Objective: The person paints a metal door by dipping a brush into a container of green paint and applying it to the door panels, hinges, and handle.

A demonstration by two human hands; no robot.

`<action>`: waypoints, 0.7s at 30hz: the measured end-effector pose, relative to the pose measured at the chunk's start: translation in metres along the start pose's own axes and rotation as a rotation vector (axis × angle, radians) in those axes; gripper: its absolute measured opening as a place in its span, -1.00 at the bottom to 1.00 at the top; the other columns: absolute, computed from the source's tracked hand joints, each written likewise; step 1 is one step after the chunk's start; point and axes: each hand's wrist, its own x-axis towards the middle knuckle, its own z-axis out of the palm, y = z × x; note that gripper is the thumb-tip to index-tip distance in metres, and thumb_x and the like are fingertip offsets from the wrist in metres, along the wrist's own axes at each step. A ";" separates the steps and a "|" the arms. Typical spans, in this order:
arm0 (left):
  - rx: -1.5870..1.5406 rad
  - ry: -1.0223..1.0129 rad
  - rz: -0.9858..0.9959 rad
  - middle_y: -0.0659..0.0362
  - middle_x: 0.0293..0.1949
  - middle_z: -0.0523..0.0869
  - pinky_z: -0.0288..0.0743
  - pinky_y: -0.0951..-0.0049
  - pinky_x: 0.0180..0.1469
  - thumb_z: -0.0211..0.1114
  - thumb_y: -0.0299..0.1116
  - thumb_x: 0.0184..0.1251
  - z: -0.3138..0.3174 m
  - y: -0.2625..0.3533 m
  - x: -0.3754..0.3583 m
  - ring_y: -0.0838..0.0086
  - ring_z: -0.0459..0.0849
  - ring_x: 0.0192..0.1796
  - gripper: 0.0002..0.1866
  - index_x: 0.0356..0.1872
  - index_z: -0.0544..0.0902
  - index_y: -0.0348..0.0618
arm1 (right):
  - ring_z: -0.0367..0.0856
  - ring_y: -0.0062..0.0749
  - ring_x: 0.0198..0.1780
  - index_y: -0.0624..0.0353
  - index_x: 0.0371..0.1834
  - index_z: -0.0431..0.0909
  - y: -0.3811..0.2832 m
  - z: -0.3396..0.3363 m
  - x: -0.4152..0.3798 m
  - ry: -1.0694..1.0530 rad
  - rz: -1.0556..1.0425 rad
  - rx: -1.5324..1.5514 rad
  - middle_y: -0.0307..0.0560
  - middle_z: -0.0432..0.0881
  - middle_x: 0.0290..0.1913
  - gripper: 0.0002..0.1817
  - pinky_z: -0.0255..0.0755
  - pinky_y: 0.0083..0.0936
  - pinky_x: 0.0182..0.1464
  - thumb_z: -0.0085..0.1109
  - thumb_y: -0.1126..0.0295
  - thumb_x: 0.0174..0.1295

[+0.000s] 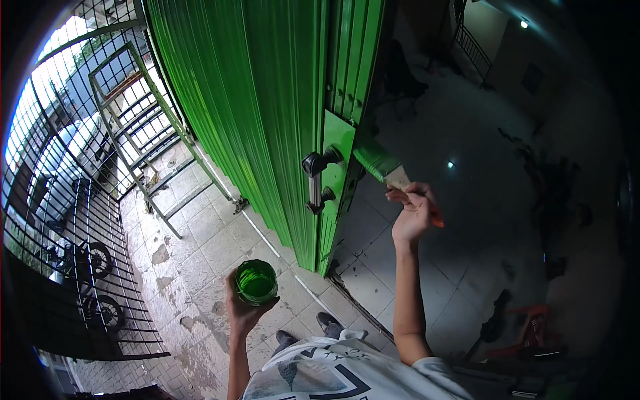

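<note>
My left hand [243, 312] is wrapped round a cup of green paint [257, 282], held upright low in front of my body. In my right hand [414, 212] is a paintbrush [380, 162] whose bristles are coated in green. The bristle tip is at or very near the edge of the green folding door [230, 87]; whether it touches cannot be made out. A dark door handle [315, 183] stands out from a green plate just left of the brush.
A metal ladder [175, 160] stands on the left by a barred gate [73, 200], with motorbikes beyond it. A floor track [263, 239] runs beneath the door. Inside, a red object [532, 328] lies at the lower right of the dim room.
</note>
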 end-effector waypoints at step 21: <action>0.044 -0.109 0.009 0.12 0.01 0.54 0.49 0.37 0.14 0.66 -0.50 -0.41 -0.023 -0.010 0.010 0.38 0.57 0.05 -0.04 0.17 0.29 -0.16 | 0.64 -0.25 -0.57 0.36 -0.50 0.49 0.029 -0.027 -0.028 0.178 0.101 -0.012 0.06 0.58 -0.54 -0.81 0.51 -0.52 -0.46 -0.10 0.46 -0.03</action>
